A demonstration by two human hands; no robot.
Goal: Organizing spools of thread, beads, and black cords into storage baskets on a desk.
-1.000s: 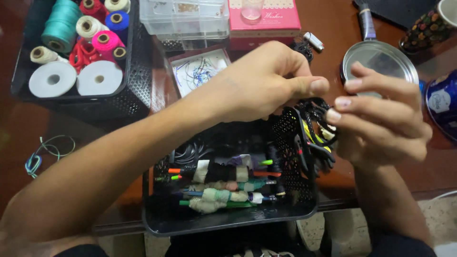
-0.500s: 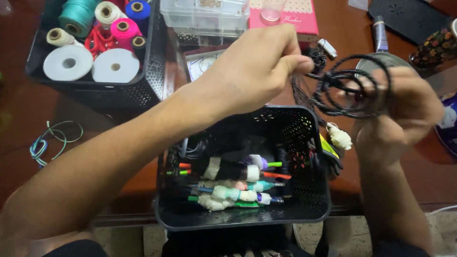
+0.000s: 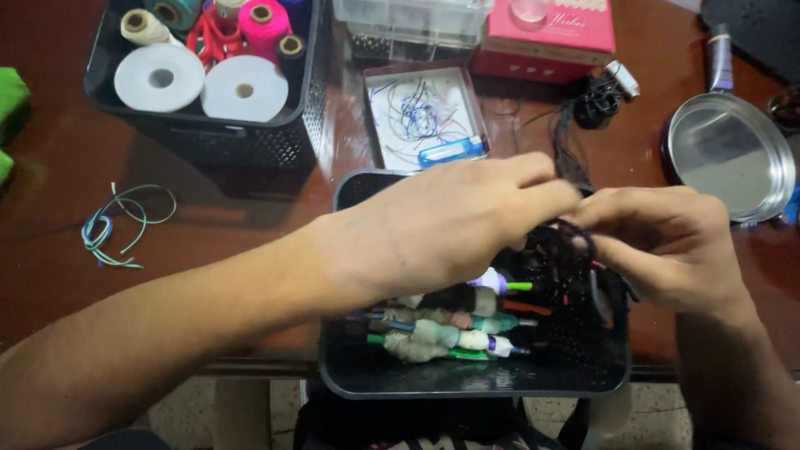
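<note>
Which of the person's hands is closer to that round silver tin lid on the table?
Right. The right hand sits just below-left of the round silver lid, apart from it. The left hand is farther off, over the black basket.

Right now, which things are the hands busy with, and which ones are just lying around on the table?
In use:
left hand
right hand
black cord bundle, pinched between both hands
black basket under them

Lying about:
basket of thread spools
pink box
round metal tin
loose coloured threads
</note>
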